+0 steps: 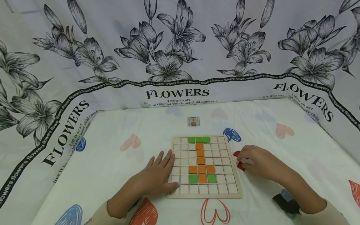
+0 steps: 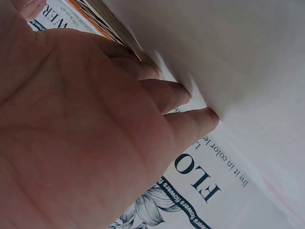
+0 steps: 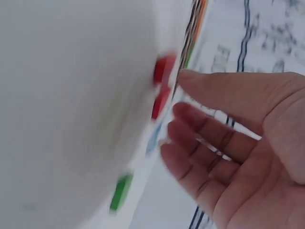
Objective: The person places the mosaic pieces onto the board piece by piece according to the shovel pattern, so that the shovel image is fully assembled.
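Note:
A square wooden grid board lies on the cloth, with green tiles and orange tiles set in its cells. My left hand rests at the board's left edge, fingers spread and thumb over the lower left corner. Just right of the board, my right hand hovers over two red pieces, partly covering them in the head view. Nothing shows between its parted thumb and loosely bent fingers in the right wrist view. There, a green block lies apart from the red ones.
Behind the board lies a small card with a gridded picture. A dark object shows beside the right forearm. Heart-printed cloth covers the table, and a flower-printed curtain stands around its back and sides.

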The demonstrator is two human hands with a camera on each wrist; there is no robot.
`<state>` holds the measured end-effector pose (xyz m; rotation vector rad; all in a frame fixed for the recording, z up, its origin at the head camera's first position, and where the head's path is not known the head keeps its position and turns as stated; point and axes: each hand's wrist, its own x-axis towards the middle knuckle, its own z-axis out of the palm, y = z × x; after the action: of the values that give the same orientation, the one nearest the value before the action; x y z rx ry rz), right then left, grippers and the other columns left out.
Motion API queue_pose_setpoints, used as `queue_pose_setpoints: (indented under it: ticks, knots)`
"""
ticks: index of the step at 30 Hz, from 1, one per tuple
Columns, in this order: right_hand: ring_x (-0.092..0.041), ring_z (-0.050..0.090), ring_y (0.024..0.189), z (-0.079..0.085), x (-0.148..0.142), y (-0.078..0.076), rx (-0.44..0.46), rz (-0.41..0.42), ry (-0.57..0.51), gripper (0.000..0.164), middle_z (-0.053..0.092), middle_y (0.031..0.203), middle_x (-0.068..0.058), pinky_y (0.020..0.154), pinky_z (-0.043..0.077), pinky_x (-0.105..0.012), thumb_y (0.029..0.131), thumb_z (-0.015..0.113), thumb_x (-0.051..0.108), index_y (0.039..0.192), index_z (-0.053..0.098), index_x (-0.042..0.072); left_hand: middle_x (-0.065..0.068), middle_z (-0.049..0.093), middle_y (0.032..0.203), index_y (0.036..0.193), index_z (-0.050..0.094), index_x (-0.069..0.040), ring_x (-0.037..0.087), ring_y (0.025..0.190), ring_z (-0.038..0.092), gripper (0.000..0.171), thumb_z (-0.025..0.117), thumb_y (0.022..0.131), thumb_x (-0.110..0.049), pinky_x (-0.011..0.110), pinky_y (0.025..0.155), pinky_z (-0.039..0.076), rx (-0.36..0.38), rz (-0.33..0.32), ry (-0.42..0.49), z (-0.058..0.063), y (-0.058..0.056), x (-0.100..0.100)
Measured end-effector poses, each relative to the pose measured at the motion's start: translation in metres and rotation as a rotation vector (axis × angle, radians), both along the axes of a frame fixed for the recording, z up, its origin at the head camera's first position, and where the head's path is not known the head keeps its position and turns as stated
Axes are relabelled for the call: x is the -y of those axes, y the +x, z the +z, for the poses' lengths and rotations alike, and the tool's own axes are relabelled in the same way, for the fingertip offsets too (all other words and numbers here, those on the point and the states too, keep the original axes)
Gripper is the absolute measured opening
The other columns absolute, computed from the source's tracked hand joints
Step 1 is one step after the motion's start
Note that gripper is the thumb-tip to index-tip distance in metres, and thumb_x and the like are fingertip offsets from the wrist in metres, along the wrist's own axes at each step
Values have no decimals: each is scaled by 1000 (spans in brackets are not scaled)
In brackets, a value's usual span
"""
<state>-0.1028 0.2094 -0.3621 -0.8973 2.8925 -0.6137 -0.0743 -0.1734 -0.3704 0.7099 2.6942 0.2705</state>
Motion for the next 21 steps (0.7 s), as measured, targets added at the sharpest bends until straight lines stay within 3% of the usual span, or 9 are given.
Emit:
queue_pose_setpoints:
  ticks: [4, 8, 21]
  knots:
    - [-28, 63, 100, 0, -20, -8, 1, -101, 68, 24, 66, 102, -1, 85, 54, -48, 79, 79, -2, 98, 77, 13, 13, 10, 167, 160, 19, -2, 40, 151, 7, 97, 57, 93, -61, 63, 114, 15, 4, 0, 8, 2, 0, 0]
    - [-35, 61, 103, -3, -31, -13, 36, -149, 100, 26, 67, 104, -7, 86, 52, -52, 78, 75, -5, 99, 77, 10, 14, 10, 166, 160, 20, -2, 40, 151, 7, 96, 57, 93, -61, 63, 114, 15, 9, -1, 17, 2, 1, 1]
    - [-25, 62, 87, -9, -41, -21, 23, -154, 92, 23, 68, 94, -3, 80, 55, -48, 79, 76, -9, 96, 77, 6, 13, 9, 167, 160, 18, -3, 40, 151, 6, 96, 56, 94, -62, 63, 114, 15, 1, -7, 15, 1, 1, 2]
